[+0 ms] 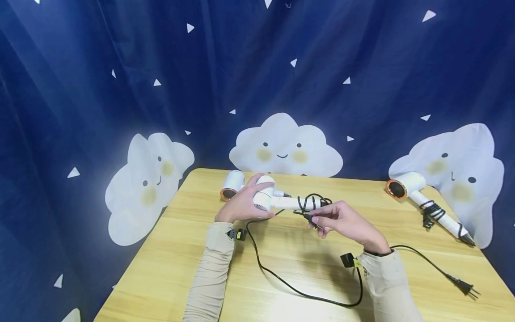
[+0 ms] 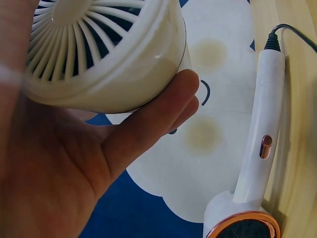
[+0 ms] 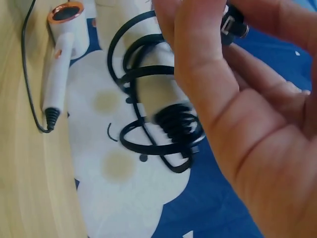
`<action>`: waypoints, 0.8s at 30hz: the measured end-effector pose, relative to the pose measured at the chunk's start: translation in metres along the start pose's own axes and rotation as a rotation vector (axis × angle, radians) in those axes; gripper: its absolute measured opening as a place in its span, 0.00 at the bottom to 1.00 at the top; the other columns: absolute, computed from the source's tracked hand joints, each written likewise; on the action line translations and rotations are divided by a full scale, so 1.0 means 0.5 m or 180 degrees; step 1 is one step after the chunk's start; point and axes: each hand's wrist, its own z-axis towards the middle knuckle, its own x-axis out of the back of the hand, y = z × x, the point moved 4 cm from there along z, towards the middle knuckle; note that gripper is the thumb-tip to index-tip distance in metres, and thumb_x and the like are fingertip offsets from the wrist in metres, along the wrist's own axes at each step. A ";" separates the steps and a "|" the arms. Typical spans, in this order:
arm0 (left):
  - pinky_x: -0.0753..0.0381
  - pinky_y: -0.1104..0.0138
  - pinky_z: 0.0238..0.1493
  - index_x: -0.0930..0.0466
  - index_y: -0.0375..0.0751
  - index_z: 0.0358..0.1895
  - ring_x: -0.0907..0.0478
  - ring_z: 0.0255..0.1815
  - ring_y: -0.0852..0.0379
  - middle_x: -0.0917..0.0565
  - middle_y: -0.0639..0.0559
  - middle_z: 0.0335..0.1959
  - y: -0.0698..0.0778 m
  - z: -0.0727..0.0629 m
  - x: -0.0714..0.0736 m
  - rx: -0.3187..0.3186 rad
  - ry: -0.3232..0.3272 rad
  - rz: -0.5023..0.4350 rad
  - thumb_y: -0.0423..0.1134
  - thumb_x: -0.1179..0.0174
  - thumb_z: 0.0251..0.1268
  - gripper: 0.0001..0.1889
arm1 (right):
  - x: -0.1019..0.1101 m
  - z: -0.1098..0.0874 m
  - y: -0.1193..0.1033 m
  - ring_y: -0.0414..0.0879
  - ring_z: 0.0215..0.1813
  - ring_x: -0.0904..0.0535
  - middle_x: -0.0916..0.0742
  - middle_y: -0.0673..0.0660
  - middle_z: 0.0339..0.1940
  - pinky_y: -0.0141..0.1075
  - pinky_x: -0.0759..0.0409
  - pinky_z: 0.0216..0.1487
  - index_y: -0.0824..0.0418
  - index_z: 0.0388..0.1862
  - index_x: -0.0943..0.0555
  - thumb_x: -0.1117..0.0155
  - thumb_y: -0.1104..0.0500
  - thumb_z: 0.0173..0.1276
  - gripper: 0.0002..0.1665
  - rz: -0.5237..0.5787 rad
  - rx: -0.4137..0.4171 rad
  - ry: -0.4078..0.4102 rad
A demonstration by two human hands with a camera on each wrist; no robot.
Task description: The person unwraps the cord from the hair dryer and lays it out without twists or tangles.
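My left hand (image 1: 240,205) grips the round head of a white hair dryer (image 1: 287,203), its fingers and thumb around the head. In the left wrist view the ribbed vent (image 2: 74,44) of that head shows. The handle points right, toward my right hand (image 1: 344,222). Black power cord (image 3: 148,72) hangs in loose loops around the handle's end. My right hand pinches the dark plug end (image 1: 310,218) of this cord between thumb and fingers. Its prongs are partly hidden by the fingers.
Behind my left hand lies a second white hair dryer (image 1: 232,184) with a copper-coloured ring. A long black cord (image 1: 281,281) runs over the wooden table (image 1: 169,277) to a two-pin plug (image 1: 464,286). Far right, a third hair dryer (image 1: 412,183) has its cord wrapped around the handle.
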 end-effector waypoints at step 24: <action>0.24 0.53 0.64 0.28 0.66 0.72 0.34 0.72 0.51 0.43 0.61 0.82 -0.002 -0.006 0.023 -0.0011 0.0049 -0.0182 0.57 0.19 0.40 0.47 | -0.053 0.047 0.088 0.43 0.35 0.16 0.14 0.79 0.48 0.35 0.14 0.40 0.79 0.59 0.21 0.51 0.61 0.83 0.22 -0.0145 -0.0234 -0.0863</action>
